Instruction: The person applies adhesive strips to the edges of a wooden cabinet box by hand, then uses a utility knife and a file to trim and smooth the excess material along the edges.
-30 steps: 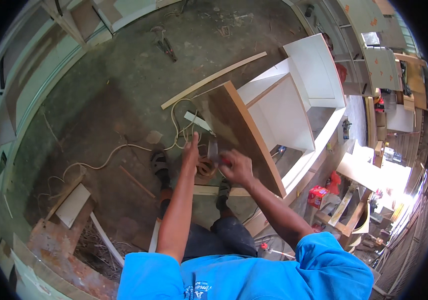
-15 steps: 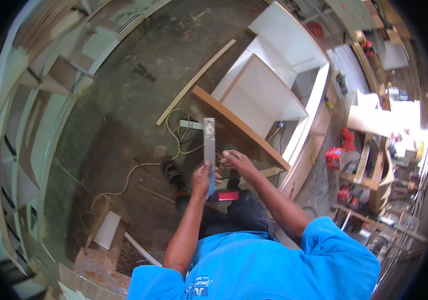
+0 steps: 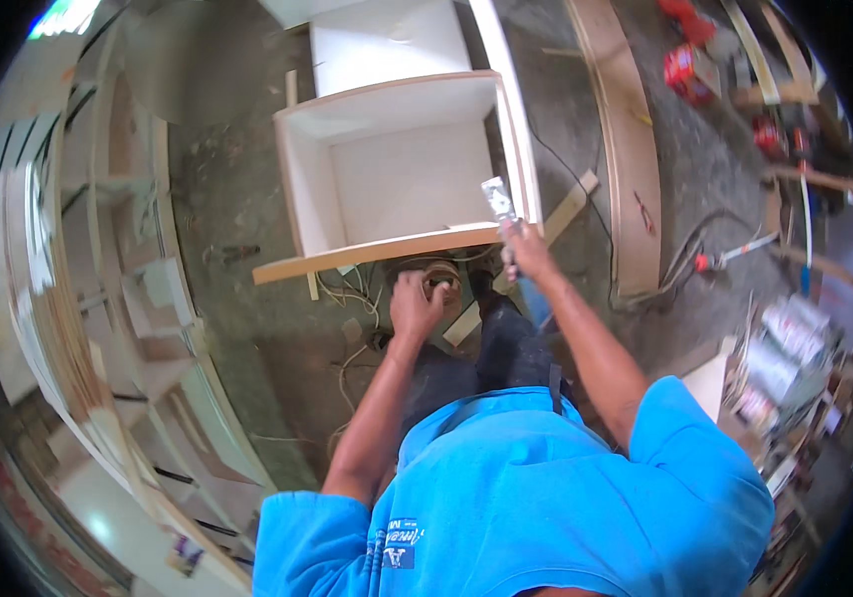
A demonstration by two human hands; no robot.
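Note:
My right hand is closed around a long, flat silver metal tool with blue at its lower end. The tool's bare upper end points up and slightly left, close to the near right corner of a white cabinet box. What kind of tool it is I cannot make out. My left hand is apart from it, fingers curled, at a round tan thing below the box's near edge. Whatever is between those fingers is too small and blurred to name. A brown-edged board runs along the cabinet's near side.
A thin cord loops on the floor near my feet. Long boards lie to the right, near a red-ended tool. Pale shelving stands on the left. Bags and scraps are piled at the right.
The silver tool has passed from my left hand to my right. My hands have moved apart. My view has turned, so the cabinet now stands straight ahead.

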